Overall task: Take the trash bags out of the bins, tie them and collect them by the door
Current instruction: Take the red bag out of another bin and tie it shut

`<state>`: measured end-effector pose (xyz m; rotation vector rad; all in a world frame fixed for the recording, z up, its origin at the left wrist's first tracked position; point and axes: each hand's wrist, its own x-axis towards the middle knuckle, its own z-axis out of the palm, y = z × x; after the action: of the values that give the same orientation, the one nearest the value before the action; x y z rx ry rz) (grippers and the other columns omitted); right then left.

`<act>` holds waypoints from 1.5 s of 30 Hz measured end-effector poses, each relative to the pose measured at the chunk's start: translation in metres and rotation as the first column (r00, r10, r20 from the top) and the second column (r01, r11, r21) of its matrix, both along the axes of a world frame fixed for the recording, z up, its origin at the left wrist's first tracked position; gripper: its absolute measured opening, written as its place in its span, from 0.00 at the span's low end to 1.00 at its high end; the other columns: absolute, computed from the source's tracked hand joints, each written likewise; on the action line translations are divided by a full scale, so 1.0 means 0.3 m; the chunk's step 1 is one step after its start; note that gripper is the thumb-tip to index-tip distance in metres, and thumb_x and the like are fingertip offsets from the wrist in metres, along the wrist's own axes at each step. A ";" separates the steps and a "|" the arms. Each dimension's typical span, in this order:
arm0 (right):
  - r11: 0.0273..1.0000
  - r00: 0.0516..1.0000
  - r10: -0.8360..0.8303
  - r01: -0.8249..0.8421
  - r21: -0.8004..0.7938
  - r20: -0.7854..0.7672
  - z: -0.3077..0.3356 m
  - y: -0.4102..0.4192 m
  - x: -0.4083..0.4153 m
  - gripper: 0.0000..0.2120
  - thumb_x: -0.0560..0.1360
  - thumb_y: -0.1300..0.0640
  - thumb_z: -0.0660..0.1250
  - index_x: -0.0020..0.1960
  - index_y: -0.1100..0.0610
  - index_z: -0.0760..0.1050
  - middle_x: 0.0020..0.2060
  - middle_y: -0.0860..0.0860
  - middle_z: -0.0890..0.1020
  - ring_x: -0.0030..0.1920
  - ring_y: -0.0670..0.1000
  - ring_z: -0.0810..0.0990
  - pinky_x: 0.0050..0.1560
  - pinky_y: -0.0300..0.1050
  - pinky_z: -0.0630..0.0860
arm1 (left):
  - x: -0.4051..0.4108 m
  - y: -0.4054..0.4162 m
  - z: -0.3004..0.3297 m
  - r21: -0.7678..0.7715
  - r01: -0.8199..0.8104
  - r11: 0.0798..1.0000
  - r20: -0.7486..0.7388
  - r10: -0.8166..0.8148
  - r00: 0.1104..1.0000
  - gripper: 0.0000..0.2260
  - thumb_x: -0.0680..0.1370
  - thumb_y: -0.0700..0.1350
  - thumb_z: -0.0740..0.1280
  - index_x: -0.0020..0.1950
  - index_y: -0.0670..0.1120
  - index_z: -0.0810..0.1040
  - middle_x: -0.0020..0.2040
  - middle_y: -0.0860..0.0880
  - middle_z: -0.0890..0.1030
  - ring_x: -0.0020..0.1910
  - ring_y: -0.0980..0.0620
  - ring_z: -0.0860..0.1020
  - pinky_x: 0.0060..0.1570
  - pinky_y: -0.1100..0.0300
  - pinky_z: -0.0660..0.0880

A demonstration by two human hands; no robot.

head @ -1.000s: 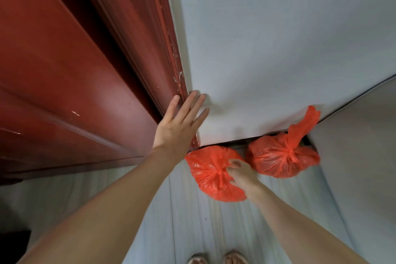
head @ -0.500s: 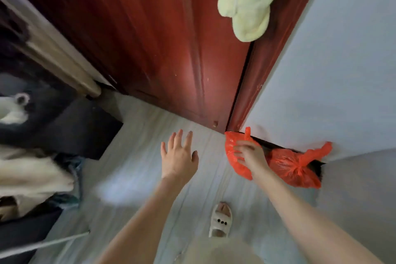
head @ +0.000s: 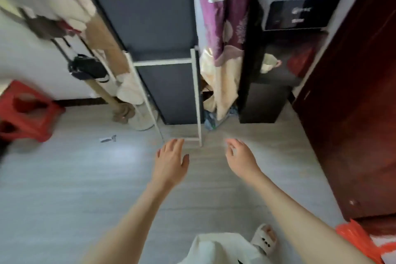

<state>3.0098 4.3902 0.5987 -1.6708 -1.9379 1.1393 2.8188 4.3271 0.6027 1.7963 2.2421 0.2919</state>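
Observation:
Only an edge of an orange trash bag point(head: 360, 240) shows at the bottom right, on the floor at the foot of the dark red door point(head: 353, 113). My left hand point(head: 171, 162) is stretched out over the grey floor, fingers apart, holding nothing. My right hand point(head: 241, 156) hovers beside it, fingers loosely curled and empty. Both hands are well away from the bag, to its upper left. No bin is in view.
A dark cabinet with a white frame point(head: 171, 83) stands straight ahead, a patterned curtain point(head: 222, 53) beside it. A black water dispenser point(head: 278, 60) is to the right, a red plastic stool point(head: 23, 111) at the left. A scrap of litter point(head: 108, 139) lies on the floor.
My right hand let go of the orange bag by the door. The view swung left, away from the door into the room, and both hands now hang free over the floor.

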 end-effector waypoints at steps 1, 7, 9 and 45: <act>0.997 0.997 0.077 -0.077 0.027 0.021 0.015 -0.031 -0.094 0.17 0.79 0.58 0.54 0.67 0.57 0.68 0.64 0.54 0.73 0.66 0.54 0.69 0.65 0.46 0.66 | -0.089 -0.063 0.004 0.010 -0.054 0.998 -0.008 0.054 0.998 0.22 0.79 0.50 0.59 0.72 0.47 0.62 0.72 0.46 0.66 0.71 0.45 0.64 0.69 0.51 0.60; 0.796 0.808 0.581 -0.590 0.137 0.100 0.102 -0.364 -0.870 0.18 0.78 0.61 0.56 0.67 0.58 0.69 0.66 0.56 0.73 0.67 0.55 0.69 0.66 0.44 0.61 | -0.697 -0.683 0.052 0.057 -0.556 0.829 0.018 0.556 0.831 0.22 0.77 0.50 0.59 0.70 0.45 0.67 0.69 0.44 0.70 0.68 0.44 0.68 0.65 0.49 0.65; 0.685 0.699 0.707 -0.715 0.140 0.106 0.118 -0.497 -1.084 0.17 0.78 0.61 0.56 0.66 0.59 0.69 0.66 0.57 0.73 0.67 0.55 0.69 0.65 0.41 0.59 | -0.825 -0.869 0.058 0.061 -0.689 0.722 0.025 0.689 0.724 0.22 0.78 0.50 0.60 0.70 0.46 0.66 0.69 0.45 0.70 0.67 0.44 0.68 0.65 0.50 0.64; -0.647 -0.622 0.755 -0.759 0.077 0.207 0.045 -2.988 -3.525 0.18 0.78 0.59 0.55 0.67 0.58 0.69 0.64 0.57 0.74 0.64 0.55 0.73 0.64 0.44 0.68 | -2.378 -3.183 -0.008 0.027 -0.798 -0.602 0.195 0.786 -0.586 0.20 0.78 0.47 0.62 0.69 0.44 0.68 0.67 0.43 0.72 0.66 0.41 0.69 0.61 0.50 0.67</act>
<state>1.9522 3.4937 0.6123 1.4176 -3.1950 0.8905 2.1056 3.3721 0.6002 -1.3196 2.8827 0.8173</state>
